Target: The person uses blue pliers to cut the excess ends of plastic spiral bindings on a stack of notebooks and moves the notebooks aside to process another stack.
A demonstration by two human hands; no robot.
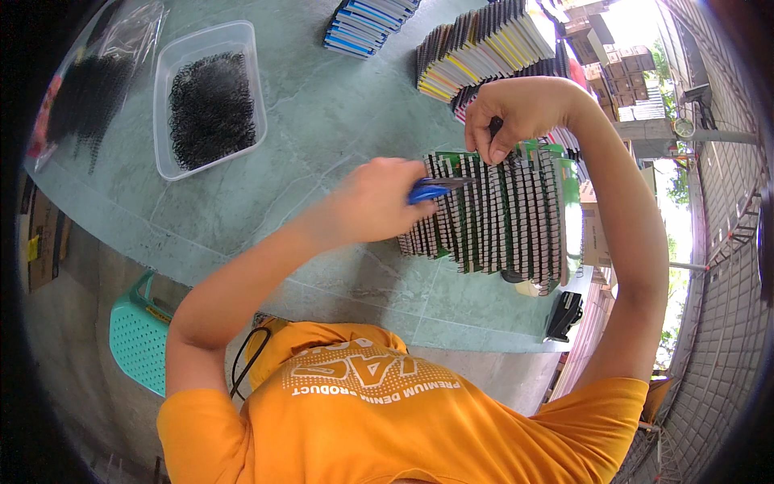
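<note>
My left hand (375, 198), slightly blurred, is closed round a blue-handled tool (427, 190) with a narrow dark metal tip; whether it is pliers or scissors I cannot tell. That tip reaches over a packed row of green spiral-bound notebooks (492, 218), whose coil spines face up. At the far edge of this row, my right hand (520, 113) pinches with thumb and fingers. A small dark thing (495, 126) shows between its fingers, mostly hidden. Beyond the left hand stands a clear plastic tub (164, 121) holding many short black coil pieces (211, 113).
Stacked notebooks with blue (367, 24) and yellow (484, 48) edges stand at the table's far side. A clear bag of long black coils (93, 89) lies far left. Near the table's right edge is a black device (564, 315). A turquoise stool (139, 335) stands below left.
</note>
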